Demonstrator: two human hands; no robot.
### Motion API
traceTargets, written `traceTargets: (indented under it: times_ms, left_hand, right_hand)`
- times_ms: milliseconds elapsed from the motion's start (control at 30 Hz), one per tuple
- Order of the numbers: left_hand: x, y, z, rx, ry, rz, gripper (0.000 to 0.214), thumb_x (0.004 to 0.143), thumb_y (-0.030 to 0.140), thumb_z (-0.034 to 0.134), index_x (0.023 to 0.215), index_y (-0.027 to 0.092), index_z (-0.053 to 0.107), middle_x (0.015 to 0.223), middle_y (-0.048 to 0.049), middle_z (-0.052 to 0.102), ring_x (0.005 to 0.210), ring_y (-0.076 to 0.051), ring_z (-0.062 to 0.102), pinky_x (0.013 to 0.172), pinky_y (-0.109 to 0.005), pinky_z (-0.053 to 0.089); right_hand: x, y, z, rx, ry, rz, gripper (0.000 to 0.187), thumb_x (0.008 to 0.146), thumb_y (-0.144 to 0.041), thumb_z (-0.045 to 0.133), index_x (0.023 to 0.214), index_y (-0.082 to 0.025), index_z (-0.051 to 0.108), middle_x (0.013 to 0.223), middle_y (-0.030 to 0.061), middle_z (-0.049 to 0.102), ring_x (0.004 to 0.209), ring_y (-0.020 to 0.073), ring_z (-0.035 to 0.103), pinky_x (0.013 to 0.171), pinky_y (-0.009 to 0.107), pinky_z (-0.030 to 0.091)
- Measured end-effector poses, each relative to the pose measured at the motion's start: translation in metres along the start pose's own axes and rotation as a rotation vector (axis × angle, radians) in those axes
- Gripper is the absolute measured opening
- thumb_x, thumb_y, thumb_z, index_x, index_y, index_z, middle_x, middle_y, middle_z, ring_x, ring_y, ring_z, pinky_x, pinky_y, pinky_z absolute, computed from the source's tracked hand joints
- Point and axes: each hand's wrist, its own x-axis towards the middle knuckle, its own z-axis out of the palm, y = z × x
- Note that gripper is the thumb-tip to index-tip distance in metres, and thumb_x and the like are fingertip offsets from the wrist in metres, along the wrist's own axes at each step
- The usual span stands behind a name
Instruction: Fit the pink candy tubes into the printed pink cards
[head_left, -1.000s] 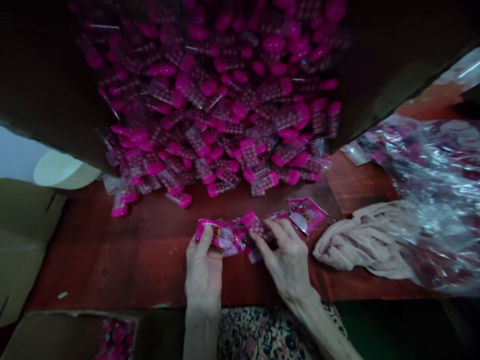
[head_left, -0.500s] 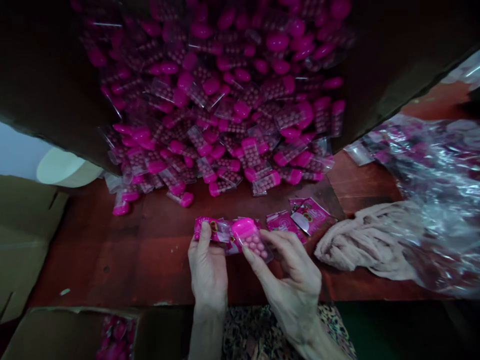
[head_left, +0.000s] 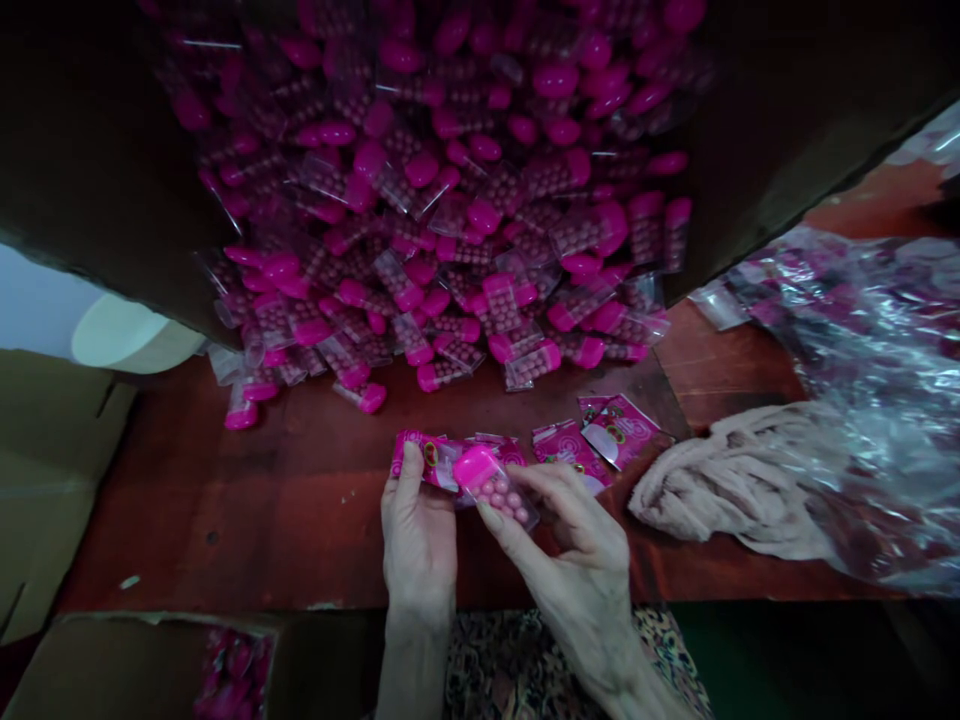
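Observation:
Between thumb and fingers, my right hand grips a small clear candy container with a pink cap and pink balls inside. The container is tilted, its cap toward my left hand. My left hand pinches a pink printed wrapper under its thumb, and the wrapper's right end lies close to the cap. Whether the cap touches it or sits in it I cannot tell. Just beyond my right hand, several flat pink printed wrappers lie on the red table.
A large pile of pink-capped candy containers spills from a dark open box. To the right are a crumpled beige cloth and a clear plastic bag. At left stand a white bowl and a cardboard box. Below, another carton holds pink packets.
The candy container in my right hand has tilted more and shifted slightly left and down. My right hand has moved a little left. My left hand keeps its pinch on the wrapper.

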Motion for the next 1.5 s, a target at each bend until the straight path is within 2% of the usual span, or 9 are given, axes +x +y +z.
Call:
traceTargets:
  times_ms: [133,300,433,667,900,1167,1300,1367,1500]
  left_hand:
    - [0.0,-0.001,0.001,-0.013,-0.001,0.032,0.007,0.07,0.023,0.071,0.07,0.016,0.069,0.068,0.0009,0.071,0.061,-0.009,0.063,0.066,-0.021,0.05]
    - [-0.001,-0.004,0.002,0.063,-0.04,0.151,0.009,0.065,0.022,0.075,0.07,0.016,0.069,0.068,0.0015,0.071,0.06,-0.008,0.063,0.066,-0.02,0.049]
    - [-0.003,-0.004,0.003,0.144,-0.05,0.212,0.011,0.062,0.02,0.076,0.07,0.017,0.069,0.067,0.0015,0.07,0.059,-0.008,0.062,0.065,-0.02,0.049]
    - [-0.003,-0.008,0.004,0.204,-0.064,0.147,0.016,0.063,0.023,0.075,0.075,0.016,0.068,0.072,-0.0025,0.071,0.064,-0.013,0.064,0.067,-0.026,0.05]
    - [0.001,-0.009,0.006,0.161,-0.041,0.069,0.016,0.064,0.023,0.075,0.075,0.016,0.065,0.067,-0.0031,0.07,0.063,-0.015,0.065,0.067,-0.03,0.051]
    - [-0.001,-0.011,0.002,0.213,-0.16,0.082,0.014,0.068,0.024,0.072,0.077,0.015,0.066,0.074,-0.0044,0.072,0.065,-0.013,0.066,0.068,-0.026,0.05]
    - [-0.003,-0.011,0.002,0.247,-0.198,0.065,0.014,0.068,0.02,0.072,0.081,0.014,0.068,0.079,-0.0066,0.073,0.074,-0.018,0.068,0.075,-0.031,0.051]
    - [-0.004,-0.011,0.002,0.257,-0.203,0.041,0.013,0.071,0.021,0.069,0.081,0.013,0.068,0.078,-0.0075,0.073,0.079,-0.019,0.068,0.079,-0.033,0.05]
    - [-0.002,-0.012,0.0,0.256,-0.223,-0.025,0.01,0.075,0.022,0.066,0.081,0.013,0.068,0.076,-0.0071,0.073,0.084,-0.019,0.068,0.083,-0.034,0.049]
  right_hand:
    - [0.001,0.0,0.0,-0.034,0.049,-0.016,0.017,0.076,-0.016,0.066,0.093,-0.02,0.063,0.084,0.0016,0.06,0.076,0.0155,0.059,0.067,0.029,0.051]
    - [-0.001,0.004,0.002,-0.049,0.043,-0.023,0.018,0.076,-0.016,0.066,0.094,-0.02,0.062,0.085,0.0025,0.06,0.078,0.0165,0.059,0.068,0.03,0.051]
    - [0.0,0.007,0.002,-0.022,0.024,0.024,0.017,0.077,-0.019,0.067,0.093,-0.021,0.062,0.083,0.0017,0.06,0.073,0.0156,0.059,0.064,0.029,0.051]
    - [0.001,0.009,0.002,-0.027,0.045,0.071,0.017,0.078,-0.021,0.065,0.095,-0.021,0.061,0.08,0.001,0.06,0.065,0.0141,0.058,0.058,0.027,0.05]
    - [-0.006,0.013,0.005,-0.095,0.008,-0.18,0.025,0.078,-0.008,0.061,0.1,-0.02,0.062,0.087,0.0034,0.06,0.079,0.0155,0.061,0.072,0.027,0.053]
    - [0.001,0.018,0.002,-0.062,0.025,-0.029,0.016,0.077,-0.015,0.064,0.093,-0.019,0.064,0.083,0.0024,0.062,0.075,0.0156,0.061,0.067,0.028,0.052]
    - [-0.003,0.02,0.004,-0.035,0.003,0.047,0.017,0.079,-0.018,0.063,0.096,-0.019,0.063,0.083,0.0018,0.063,0.073,0.0149,0.061,0.065,0.027,0.052]
    - [-0.007,0.022,0.006,-0.023,-0.006,0.035,0.021,0.08,-0.016,0.062,0.1,-0.019,0.061,0.086,0.0021,0.063,0.075,0.0145,0.061,0.067,0.026,0.051]
    - [-0.008,0.025,0.007,-0.015,0.02,-0.107,0.028,0.079,-0.009,0.062,0.105,-0.02,0.06,0.089,0.0027,0.062,0.081,0.0146,0.061,0.075,0.026,0.05]
